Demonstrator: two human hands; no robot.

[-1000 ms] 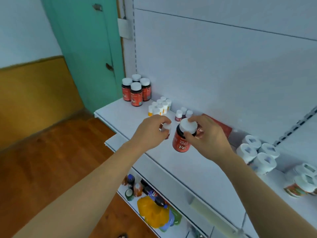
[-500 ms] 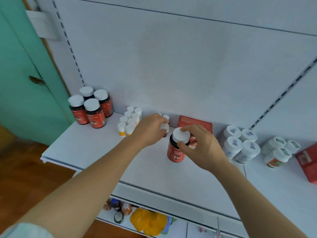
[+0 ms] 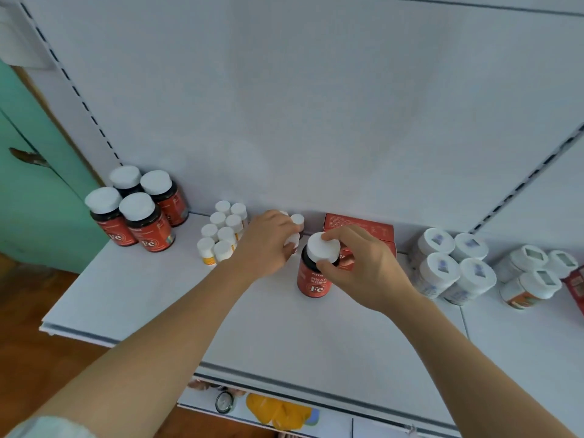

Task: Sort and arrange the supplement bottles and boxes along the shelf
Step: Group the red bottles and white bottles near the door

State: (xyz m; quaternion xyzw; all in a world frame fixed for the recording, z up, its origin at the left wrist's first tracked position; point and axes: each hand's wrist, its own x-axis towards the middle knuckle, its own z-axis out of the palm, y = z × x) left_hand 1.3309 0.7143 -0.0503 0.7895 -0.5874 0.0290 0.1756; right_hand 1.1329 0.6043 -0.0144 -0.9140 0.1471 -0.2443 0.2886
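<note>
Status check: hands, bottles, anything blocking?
Right hand grips the cap of a red Fe bottle standing on the shelf. Left hand holds a small white-capped bottle. Red box sits close behind.

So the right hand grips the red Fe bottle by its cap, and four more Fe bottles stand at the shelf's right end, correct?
Not quite: the head view shows those four Fe bottles at the shelf's left end. The right hand does grip the red Fe bottle by its cap.
</note>
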